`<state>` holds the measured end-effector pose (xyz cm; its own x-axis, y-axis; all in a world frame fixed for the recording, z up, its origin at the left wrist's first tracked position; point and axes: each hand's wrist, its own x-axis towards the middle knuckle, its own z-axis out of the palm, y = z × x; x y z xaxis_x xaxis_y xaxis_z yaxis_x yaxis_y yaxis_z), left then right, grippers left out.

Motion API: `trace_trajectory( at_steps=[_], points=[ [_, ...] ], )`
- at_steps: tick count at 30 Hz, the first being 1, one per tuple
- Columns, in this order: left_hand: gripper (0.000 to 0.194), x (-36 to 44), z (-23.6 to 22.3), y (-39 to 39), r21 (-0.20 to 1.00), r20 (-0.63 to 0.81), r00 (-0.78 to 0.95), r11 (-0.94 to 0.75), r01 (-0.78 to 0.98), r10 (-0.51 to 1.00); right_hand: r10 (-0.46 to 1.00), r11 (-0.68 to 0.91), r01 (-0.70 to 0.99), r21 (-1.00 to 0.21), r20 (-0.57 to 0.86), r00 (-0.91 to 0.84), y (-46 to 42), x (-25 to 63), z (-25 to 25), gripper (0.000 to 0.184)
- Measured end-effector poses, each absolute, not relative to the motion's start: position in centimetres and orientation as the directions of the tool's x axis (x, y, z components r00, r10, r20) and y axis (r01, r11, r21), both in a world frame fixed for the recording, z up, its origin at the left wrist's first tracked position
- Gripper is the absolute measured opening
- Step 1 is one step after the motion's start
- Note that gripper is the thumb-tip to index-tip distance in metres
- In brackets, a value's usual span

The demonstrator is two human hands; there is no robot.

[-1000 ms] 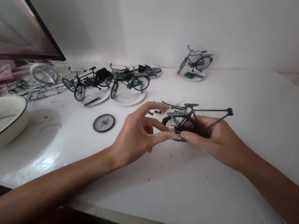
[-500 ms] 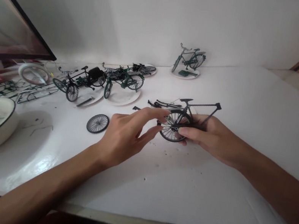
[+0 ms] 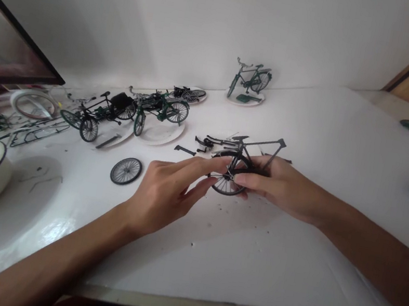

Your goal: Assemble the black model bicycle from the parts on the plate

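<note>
One head view: part-built model bicycle over tabletop, three o'clock of centre.
Right hand: holding frame, probably steadying it.
Left hand: fingertips narrow at rear wheel; pinch unclear.
Loose wheel: nine o'clock, flat.

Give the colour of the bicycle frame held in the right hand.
The bicycle frame is black; the head view shows it best.
</note>
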<state>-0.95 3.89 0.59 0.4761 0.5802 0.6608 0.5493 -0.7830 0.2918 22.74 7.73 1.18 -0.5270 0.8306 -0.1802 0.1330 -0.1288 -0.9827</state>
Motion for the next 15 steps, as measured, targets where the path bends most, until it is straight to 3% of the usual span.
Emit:
trace_trajectory(
  at_steps=[15],
  points=[
    [0.026,-0.93,0.43,3.86,0.283,0.653,0.475,-0.771,0.57,0.59,0.755,-0.229,0.096,-0.969,-0.239,-0.611,7.71,22.97,1.11,0.014]
  ],
)
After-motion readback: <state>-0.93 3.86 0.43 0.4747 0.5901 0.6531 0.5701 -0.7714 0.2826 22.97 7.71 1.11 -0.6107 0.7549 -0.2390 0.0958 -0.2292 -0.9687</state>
